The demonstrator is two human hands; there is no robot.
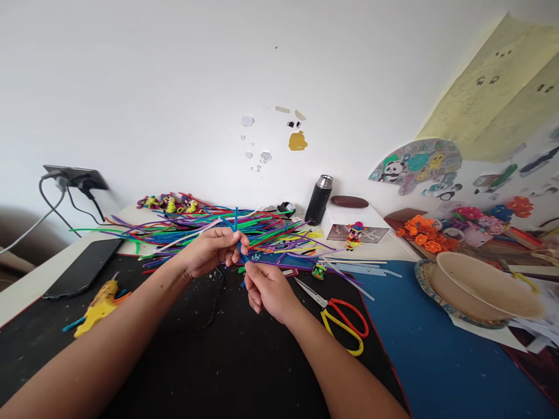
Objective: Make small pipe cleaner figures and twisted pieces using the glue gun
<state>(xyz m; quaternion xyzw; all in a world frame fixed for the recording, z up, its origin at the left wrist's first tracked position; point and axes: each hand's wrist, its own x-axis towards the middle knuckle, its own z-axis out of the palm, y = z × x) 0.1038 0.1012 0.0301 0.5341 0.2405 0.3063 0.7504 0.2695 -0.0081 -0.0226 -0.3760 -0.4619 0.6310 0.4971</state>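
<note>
Between both hands, above the black mat (209, 372), is a blue pipe cleaner (236, 218), its upper end standing up past the fingers. My left hand (215, 249) pinches it with thumb and fingertips. My right hand (268, 288) is closed on its lower part, just below and to the right of the left. The fingers hide much of the blue length where it bends or crosses. Behind the hands spreads a large pile of coloured pipe cleaners (271, 224). Scissors (336, 317) with one red and one yellow handle lie to the right of my right hand.
A yellow glue gun (99, 305) and a black phone (85, 267) lie at left. A small green figure (319, 271) sits near the scissors. Further back stand a black flask (319, 201) and a white box (371, 218). A beige bowl (484, 285) is at right.
</note>
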